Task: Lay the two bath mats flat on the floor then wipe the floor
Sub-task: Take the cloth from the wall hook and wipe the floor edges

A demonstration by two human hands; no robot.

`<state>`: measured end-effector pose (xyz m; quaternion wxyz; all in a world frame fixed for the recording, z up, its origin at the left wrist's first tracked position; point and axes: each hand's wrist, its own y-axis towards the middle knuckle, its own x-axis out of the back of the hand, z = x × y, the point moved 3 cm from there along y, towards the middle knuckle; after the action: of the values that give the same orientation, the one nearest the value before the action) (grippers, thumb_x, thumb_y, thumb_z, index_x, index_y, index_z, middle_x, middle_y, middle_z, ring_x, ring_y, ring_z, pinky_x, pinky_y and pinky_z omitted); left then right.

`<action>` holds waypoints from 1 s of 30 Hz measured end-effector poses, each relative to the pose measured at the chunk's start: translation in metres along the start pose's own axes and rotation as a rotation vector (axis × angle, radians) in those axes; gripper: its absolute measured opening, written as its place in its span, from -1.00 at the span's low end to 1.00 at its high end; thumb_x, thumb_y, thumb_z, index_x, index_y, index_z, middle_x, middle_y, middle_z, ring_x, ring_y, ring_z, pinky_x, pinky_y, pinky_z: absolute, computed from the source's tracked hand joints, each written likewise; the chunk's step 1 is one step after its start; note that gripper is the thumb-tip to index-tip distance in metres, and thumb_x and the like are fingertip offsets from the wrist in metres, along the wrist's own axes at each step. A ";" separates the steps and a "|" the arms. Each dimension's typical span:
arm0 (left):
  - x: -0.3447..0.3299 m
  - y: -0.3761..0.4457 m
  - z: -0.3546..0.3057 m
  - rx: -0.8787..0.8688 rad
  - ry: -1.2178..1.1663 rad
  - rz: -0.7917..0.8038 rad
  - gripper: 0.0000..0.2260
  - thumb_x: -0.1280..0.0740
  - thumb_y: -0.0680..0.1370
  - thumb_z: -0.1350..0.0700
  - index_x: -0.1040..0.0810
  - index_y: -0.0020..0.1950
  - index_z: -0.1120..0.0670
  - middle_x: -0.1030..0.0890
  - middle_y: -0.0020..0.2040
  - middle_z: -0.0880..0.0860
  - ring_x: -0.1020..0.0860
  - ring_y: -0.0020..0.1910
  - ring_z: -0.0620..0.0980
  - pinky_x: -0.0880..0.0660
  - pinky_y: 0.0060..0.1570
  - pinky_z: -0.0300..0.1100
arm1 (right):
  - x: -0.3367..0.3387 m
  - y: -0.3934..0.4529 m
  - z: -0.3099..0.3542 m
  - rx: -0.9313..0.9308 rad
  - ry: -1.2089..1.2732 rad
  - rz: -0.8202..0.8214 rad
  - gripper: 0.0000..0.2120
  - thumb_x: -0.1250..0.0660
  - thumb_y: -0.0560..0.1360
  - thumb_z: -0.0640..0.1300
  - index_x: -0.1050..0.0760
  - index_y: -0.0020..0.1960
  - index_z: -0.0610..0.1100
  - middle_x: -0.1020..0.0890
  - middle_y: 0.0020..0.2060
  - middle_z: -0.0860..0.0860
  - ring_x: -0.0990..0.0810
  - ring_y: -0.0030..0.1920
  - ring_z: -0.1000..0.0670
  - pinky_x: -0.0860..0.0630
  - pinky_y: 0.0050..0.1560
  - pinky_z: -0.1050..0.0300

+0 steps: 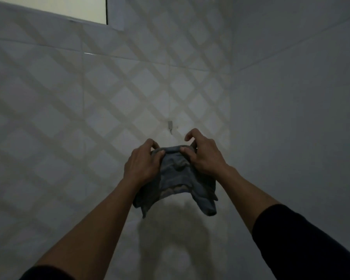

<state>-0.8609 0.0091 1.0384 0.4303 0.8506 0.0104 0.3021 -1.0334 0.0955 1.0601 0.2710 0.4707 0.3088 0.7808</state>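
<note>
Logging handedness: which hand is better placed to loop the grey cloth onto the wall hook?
Right, probably. Both the left hand and right hand pinch the grey cloth at its top edge, but the right sits closer to the hook, just below it.

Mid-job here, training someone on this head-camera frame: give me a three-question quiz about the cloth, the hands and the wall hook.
1. True or false: both hands grip the grey cloth along its top edge.
2. Where is the small wall hook relative to the cloth? A) directly below it B) above it, on the tiled wall C) far left, by the window
3. Fill in: the lower part of the cloth hangs ____, not spread flat.

Key:
1. True: the left hand and right hand each pinch the top edge between thumb and fingers.
2. B
3. bunched (crumpled)
</note>
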 end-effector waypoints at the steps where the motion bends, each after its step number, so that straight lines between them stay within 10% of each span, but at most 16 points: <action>1: -0.011 0.007 -0.001 0.000 -0.006 -0.005 -0.86 -0.25 0.62 -0.14 -0.42 0.05 -0.10 -0.59 -0.15 0.01 -0.55 -0.14 0.09 -0.50 -0.21 -0.04 | 0.001 0.008 -0.013 0.015 0.011 -0.002 -0.83 -0.31 0.56 0.07 -0.33 0.04 0.08 -0.60 -0.24 0.03 -0.56 -0.22 0.00 -0.55 -0.17 -0.01; 8: -0.058 0.054 -0.003 -0.030 0.078 -0.140 -0.94 -0.27 0.63 -0.07 -0.41 0.05 -0.15 -0.57 -0.10 -0.05 -0.55 -0.12 0.06 -0.56 -0.16 -0.01 | -0.014 0.073 -0.075 0.228 -0.132 0.010 -0.97 -0.26 0.60 -0.01 -0.45 0.00 0.12 -0.53 -0.08 0.09 -0.51 -0.10 -0.01 -0.44 -0.16 0.07; 30: -0.083 0.129 0.024 -0.257 0.501 -0.243 -0.65 -0.11 0.60 -0.11 -0.58 0.26 -0.09 -0.48 -0.17 0.09 -0.44 -0.46 0.12 -0.48 -0.51 -0.08 | -0.087 0.137 -0.111 0.329 -0.331 -0.195 -0.51 -0.35 0.54 0.00 -0.38 0.45 0.10 -0.48 0.10 -0.10 -0.50 -0.05 -0.15 -0.33 -0.39 0.13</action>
<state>-0.9475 -0.1123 1.0807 0.5515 0.6808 0.1796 0.4473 -1.1158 -0.0824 1.0712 0.3117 0.5979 0.4273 0.6024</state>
